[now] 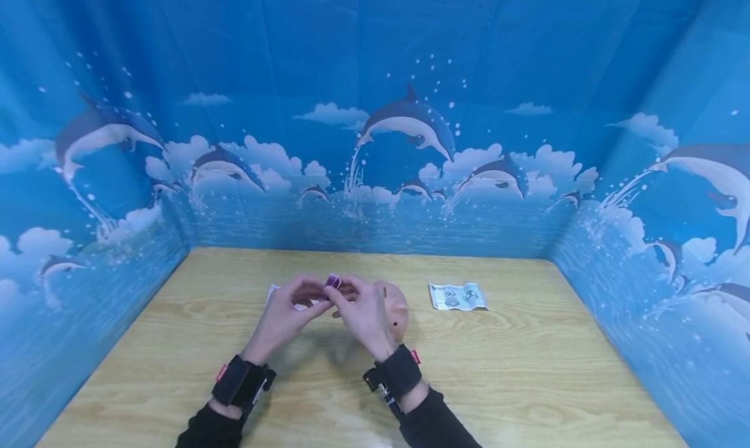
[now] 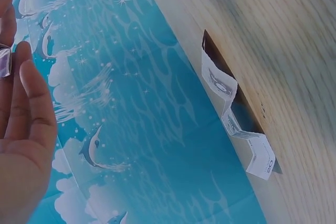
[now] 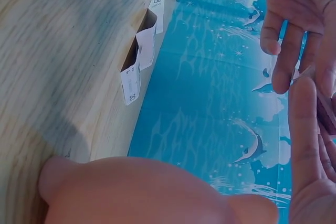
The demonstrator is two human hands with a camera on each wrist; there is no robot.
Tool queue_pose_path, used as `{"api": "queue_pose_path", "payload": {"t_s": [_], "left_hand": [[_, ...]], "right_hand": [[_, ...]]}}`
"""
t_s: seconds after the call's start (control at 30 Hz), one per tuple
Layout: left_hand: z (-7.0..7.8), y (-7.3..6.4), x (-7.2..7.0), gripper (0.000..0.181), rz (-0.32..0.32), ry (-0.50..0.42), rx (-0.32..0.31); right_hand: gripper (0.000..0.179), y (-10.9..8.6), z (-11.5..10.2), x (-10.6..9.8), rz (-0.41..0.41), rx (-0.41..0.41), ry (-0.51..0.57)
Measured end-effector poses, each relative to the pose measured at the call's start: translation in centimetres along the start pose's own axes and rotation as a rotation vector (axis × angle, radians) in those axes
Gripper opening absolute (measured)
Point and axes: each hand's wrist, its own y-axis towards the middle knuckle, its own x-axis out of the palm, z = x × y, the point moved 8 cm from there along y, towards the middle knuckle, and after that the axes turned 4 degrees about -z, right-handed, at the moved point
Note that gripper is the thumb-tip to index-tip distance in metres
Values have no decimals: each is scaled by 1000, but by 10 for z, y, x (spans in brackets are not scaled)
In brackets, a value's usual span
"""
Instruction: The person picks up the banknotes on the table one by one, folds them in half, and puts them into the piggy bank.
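Head view: half-hidden purple slip (image 1: 333, 281) between left hand (image 1: 287, 314) and right hand (image 1: 364, 312).

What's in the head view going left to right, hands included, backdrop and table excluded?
Left hand → folded purple paper slip → right hand → pink piggy bank → creased pale banknote.

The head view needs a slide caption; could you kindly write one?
Left hand and right hand hold a small purple item over a wood-grain table, near a pink figure and a creased note.
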Motion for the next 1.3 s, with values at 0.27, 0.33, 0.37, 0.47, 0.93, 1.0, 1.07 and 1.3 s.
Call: {"api": "queue_pose_path", "payload": {"t_s": [0.27, 0.33, 0.37, 0.47, 0.93, 1.0, 1.07, 1.3], "left_hand": [[10, -2, -1, 33, -7, 40, 9], [3, -1, 1, 33, -6, 45, 16], [-2, 0, 2, 33, -6, 42, 21], [-15, 2, 5, 33, -10, 37, 31], [-24, 2, 3, 29, 6, 73, 20], [-25, 2, 3, 29, 7, 66, 11], [-26, 1, 3, 28, 6, 56, 2], [-22, 2, 4, 28, 8, 48, 26]], "right_hand": [[26, 12, 35, 1, 7, -16, 15], [26, 12, 34, 1, 8, -27, 7], [25, 12, 34, 1, 8, -32, 9], [23, 11, 34, 1, 5, -40, 14], [25, 11, 30, 1, 21, -39, -63], [26, 11, 29, 1, 26, -46, -70], [26, 11, 29, 1, 29, -52, -76], [24, 11, 29, -1, 46, -68, -96]]}}
